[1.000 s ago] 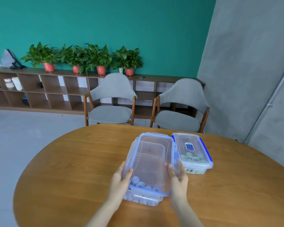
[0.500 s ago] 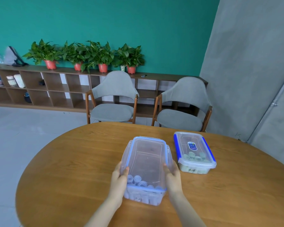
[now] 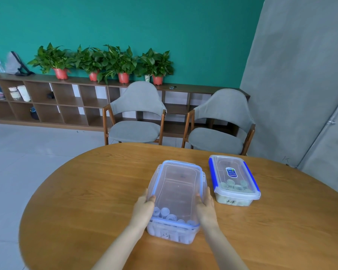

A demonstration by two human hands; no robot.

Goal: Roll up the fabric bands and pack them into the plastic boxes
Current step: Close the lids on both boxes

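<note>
A clear plastic box (image 3: 170,233) with a light-blue rim stands on the table in front of me. Several rolled pale-blue fabric bands (image 3: 168,214) sit at its near end. Its clear lid (image 3: 178,188) lies flat on top. My left hand (image 3: 143,208) grips the lid's left edge, thumb on top. Opposite it, my right hand (image 3: 206,208) grips the right edge the same way. To the right stands a second box (image 3: 233,178) with its lid on and dark-blue clasps down, holding greenish rolled bands (image 3: 235,185).
The boxes stand on a round wooden table (image 3: 86,201). Two grey chairs (image 3: 137,117) (image 3: 220,129) stand at its far side. Behind them, a low shelf with potted plants (image 3: 109,61) runs along the teal wall.
The lid was tilted up over the near box a second ago and now lies flat on it. Both hands stayed on the lid's sides, and the view shifted slightly.
</note>
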